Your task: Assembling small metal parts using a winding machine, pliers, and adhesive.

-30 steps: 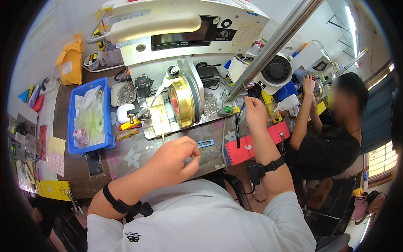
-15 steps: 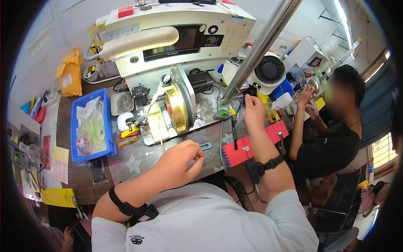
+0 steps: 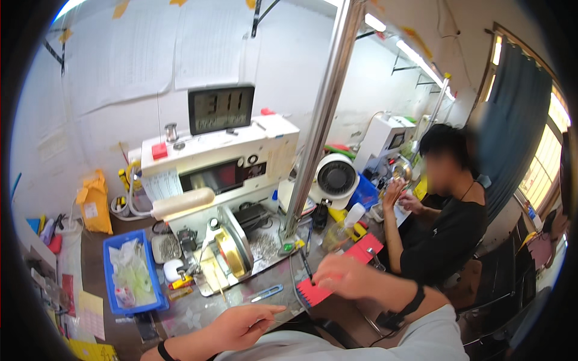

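Note:
My left hand [image 3: 245, 325] is over the front of the table, with its index finger stretched to the right and nothing visible in it. Just beyond it lies a blue and white utility knife [image 3: 267, 293]. My right hand [image 3: 350, 277] is above the near part of a red strip with a jagged edge [image 3: 314, 293]; its fingers are smeared by motion. Close to its fingertips is a slim black pen-like stick [image 3: 307, 268]. Ahead of my left hand stands a white machine [image 3: 274, 141] with a gold wheel [image 3: 233, 253] and a thin wooden stick [image 3: 221, 290] in front of it.
On the left is a blue tray [image 3: 161, 299] holding plastic bags. A metal post [image 3: 318, 126] rises between the machine and a round black-grilled fan [image 3: 336, 175]. A clear bottle [image 3: 354, 215] stands beyond the red strip. To the right, a co-worker [image 3: 442, 213] handles a shiny round part.
The view has tilted up, showing more wall and a digital clock. My right hand has come back from beside the post to the red strip. My left index finger has straightened.

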Available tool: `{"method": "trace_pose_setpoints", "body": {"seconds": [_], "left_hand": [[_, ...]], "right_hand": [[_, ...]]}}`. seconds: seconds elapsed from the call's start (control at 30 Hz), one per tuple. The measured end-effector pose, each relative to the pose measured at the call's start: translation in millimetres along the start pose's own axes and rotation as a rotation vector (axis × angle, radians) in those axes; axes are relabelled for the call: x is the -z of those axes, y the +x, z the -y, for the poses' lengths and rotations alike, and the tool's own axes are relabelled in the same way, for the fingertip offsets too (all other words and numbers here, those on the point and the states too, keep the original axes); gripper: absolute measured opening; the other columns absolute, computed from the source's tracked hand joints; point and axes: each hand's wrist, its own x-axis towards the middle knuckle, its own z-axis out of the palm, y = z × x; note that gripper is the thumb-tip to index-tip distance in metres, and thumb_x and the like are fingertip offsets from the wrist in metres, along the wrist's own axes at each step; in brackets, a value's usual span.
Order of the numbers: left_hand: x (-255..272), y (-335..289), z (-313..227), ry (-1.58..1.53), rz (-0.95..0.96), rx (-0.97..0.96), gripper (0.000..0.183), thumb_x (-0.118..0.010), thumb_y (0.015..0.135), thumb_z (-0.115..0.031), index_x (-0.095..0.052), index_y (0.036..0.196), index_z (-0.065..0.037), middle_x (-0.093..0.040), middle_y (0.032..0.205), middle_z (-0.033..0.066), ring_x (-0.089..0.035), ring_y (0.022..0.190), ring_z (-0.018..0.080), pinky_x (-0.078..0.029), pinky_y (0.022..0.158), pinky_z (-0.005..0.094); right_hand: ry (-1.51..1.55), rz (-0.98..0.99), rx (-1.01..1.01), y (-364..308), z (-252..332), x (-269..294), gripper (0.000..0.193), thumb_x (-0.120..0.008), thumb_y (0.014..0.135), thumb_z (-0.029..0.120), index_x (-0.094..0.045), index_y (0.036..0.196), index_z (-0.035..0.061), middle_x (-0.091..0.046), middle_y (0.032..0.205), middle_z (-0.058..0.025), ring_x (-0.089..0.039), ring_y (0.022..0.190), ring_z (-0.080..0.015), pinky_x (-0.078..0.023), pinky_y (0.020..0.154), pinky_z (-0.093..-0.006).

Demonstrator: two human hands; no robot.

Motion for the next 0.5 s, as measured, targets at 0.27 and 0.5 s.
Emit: {"method": "trace_pose_setpoints", "body": {"seconds": [0.27, 0.5], "left_hand": [[-19.8, 4.3, 1.9, 0.011, -0.037, -0.105, 0.017, -0.056, 0.08, 0.002, -0.053, 0.096, -0.003, -0.061, 0.12, 0.0128, -0.062, 0.08, 0.0285, -0.05, 0.071, 0.0339], [-22.0, -8.3, 11.0, 0.039, -0.097, -0.041, 0.017, -0.059, 0.08, 0.005, -0.058, 0.095, -0.004, -0.066, 0.112, 0.0108, -0.066, 0.089, 0.0216, -0.052, 0.077, 0.0303]], "right_hand": [[-0.496, -0.98, 0.043, 157.1, 113.2, 199.6, 0.034, -0.056, 0.091, 0.034, -0.063, 0.096, 0.0009, -0.06, 0.082, -0.0034, -0.054, 0.077, -0.0119, -0.044, 0.076, -0.0274], [-0.368, -1.117, -0.072, 240.1, 141.2, 225.8, 0.041, -0.053, 0.093, 0.038, -0.064, 0.101, -0.0008, -0.064, 0.095, -0.0123, -0.058, 0.092, -0.0214, -0.043, 0.088, -0.0324]]}}
